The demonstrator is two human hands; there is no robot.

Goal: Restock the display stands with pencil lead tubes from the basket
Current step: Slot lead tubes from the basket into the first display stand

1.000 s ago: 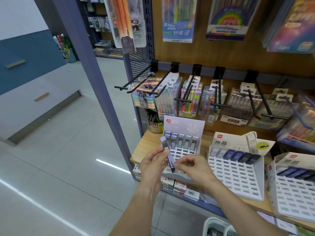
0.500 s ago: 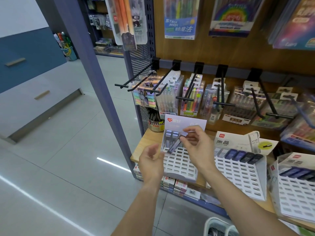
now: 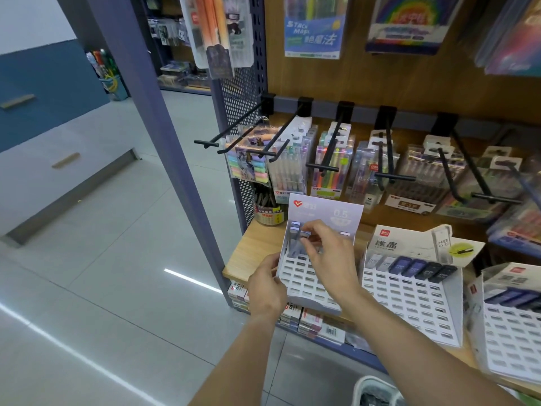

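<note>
A white slotted display stand [image 3: 310, 276] marked 0.5 stands at the left end of the wooden shelf [image 3: 248, 253]. My right hand [image 3: 330, 256] pinches a grey-blue pencil lead tube [image 3: 304, 234] at the stand's top row, beside other tubes seated there. My left hand [image 3: 265, 285] grips the stand's lower left edge. Two more white stands, the middle stand [image 3: 409, 306] and the right stand [image 3: 512, 332], hold a row of dark tubes each. The white basket [image 3: 371, 388] shows only its rim at the bottom edge.
Black pegboard hooks [image 3: 243, 127] stick out above the stands, with packs of pens and highlighters [image 3: 328, 168] hanging from them. A blue-grey upright post [image 3: 158, 142] stands left of the shelf. Boxed goods [image 3: 307, 320] sit on the lower shelf. Tiled floor spreads to the left.
My right hand carried the tube from my left hand up to the stand's top row. My left hand let go of it and took hold of the stand's lower left edge.
</note>
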